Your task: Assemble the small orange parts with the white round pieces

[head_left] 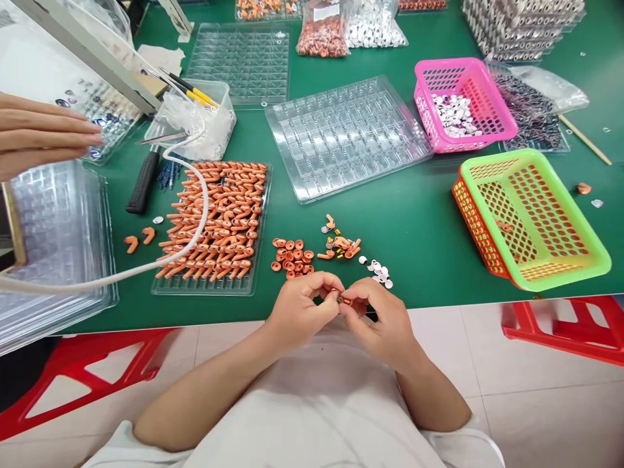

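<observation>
At the table's front edge, my left hand [305, 309] and my right hand [383, 318] meet, both closed in a pinch on one small orange earbud part [345, 299]. The fingertips cover most of it. Just beyond my left hand lies a group of round orange earbud caps [292, 258]. Several orange earbud stems [344, 244] with small yellow and silver bits lie past the fingertips. Small white discs [377, 270] are scattered beyond my right hand. To the left, a clear tray [253, 286] holds rows of orange earbud housings [219, 221].
A white cable [205, 214] arcs over the filled tray. Behind stand another clear tray [351, 136], a pink basket [465, 107] of white discs and a green basket [560, 214]. Another person's hand [43, 136] reaches in at left, near a black-handled tool [143, 182].
</observation>
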`<state>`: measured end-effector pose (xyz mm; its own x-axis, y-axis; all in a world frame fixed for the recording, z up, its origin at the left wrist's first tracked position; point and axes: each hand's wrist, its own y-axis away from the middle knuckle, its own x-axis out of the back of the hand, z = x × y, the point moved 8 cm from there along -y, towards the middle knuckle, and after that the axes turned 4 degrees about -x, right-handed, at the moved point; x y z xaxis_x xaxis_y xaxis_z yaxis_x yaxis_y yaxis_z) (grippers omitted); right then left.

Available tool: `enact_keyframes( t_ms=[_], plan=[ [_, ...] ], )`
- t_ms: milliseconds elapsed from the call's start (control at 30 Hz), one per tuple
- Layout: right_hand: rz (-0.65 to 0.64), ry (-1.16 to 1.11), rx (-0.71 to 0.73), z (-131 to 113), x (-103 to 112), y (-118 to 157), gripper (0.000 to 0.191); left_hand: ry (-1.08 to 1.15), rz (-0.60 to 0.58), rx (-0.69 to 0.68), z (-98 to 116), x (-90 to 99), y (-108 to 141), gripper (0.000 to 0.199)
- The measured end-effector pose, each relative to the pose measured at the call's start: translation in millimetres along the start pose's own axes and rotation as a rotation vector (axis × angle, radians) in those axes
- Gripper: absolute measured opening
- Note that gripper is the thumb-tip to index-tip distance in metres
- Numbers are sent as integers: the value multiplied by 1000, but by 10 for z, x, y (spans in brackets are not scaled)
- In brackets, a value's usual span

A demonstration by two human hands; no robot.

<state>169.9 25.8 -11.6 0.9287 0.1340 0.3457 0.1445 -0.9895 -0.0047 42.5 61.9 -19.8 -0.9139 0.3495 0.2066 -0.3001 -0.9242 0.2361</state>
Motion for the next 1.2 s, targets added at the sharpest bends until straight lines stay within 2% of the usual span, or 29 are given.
enact_keyframes(
  t_ms=[133, 267, 467, 733, 933, 1067, 1200],
  plan=[
    [43, -41, -112, 86, 27, -23, 4, 151, -21, 56, -73, -22, -18, 10],
    [42, -129, -224, 158, 79, -31, 5, 307, -108, 85, -68, -66, -18, 18],
    [33, -138, -265, 194, 136, -21, 6, 240, -182, 9, 3, -61, -21, 19],
    [71, -36, 4, -31, 202, -75, 15, 65, -235, -103, -12, -56, 13, 22],
    [91, 117, 150, -113, 233, -67, 14, -23, -257, -168, -19, -62, 36, 26],
    [72, 175, 205, -146, 241, -73, 13, 11, -270, -160, -34, -70, 36, 22],
    [34, 183, 236, -192, 241, -82, 12, 22, -282, -223, -6, -69, 24, 21]
  ],
)
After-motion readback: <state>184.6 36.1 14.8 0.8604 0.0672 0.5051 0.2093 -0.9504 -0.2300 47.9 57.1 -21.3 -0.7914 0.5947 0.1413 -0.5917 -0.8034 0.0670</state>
